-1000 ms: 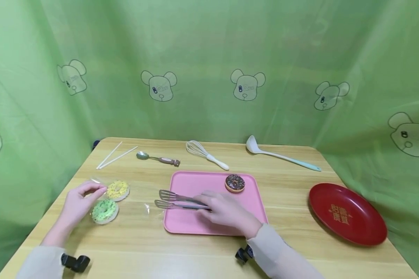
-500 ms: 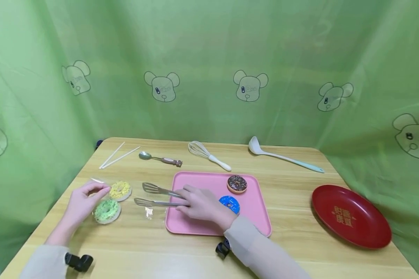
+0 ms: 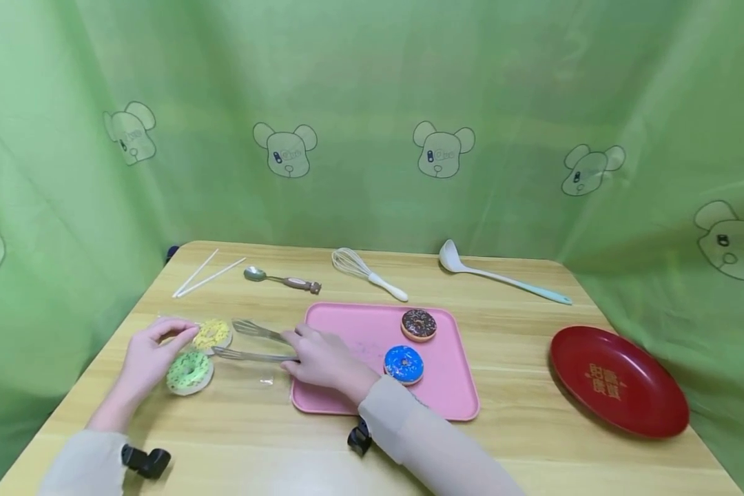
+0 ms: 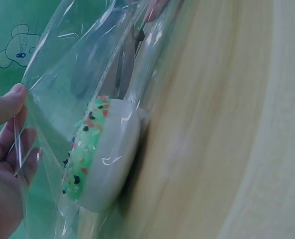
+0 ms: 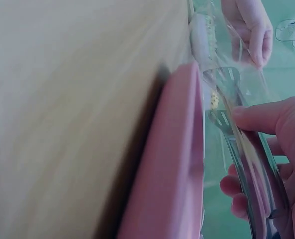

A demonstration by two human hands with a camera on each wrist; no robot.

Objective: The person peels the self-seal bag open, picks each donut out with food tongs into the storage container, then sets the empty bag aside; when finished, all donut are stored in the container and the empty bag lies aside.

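Note:
My left hand (image 3: pixel 151 355) pinches the edge of a clear plastic bag (image 4: pixel 53 94) between thumb and fingers and holds it up. A yellow donut (image 3: pixel 213 335) and a green donut (image 3: pixel 189 373) with sprinkles lie at the bag, the green one seen through the film in the left wrist view. My right hand (image 3: pixel 322 359) grips metal tongs (image 5: pixel 252 164). Their slotted ends are spread apart beside the yellow donut, with nothing between them. Whether they touch it, I cannot tell. A chocolate donut (image 3: pixel 418 324) and a blue donut (image 3: pixel 404 364) sit on the pink tray (image 3: pixel 446 403).
A red oval plate (image 3: pixel 645 393) stands at the right. Along the back lie two white sticks (image 3: pixel 211 277), a spoon (image 3: pixel 279 279), a white whisk (image 3: pixel 368 274) and a ladle (image 3: pixel 502 277). A green curtain (image 3: pixel 372 83) hangs behind the wooden table (image 3: pixel 254 448).
My right hand has moved left with the tongs, from over the tray to the bag and the yellow donut. The blue donut has come into view. My left hand stays about where it was.

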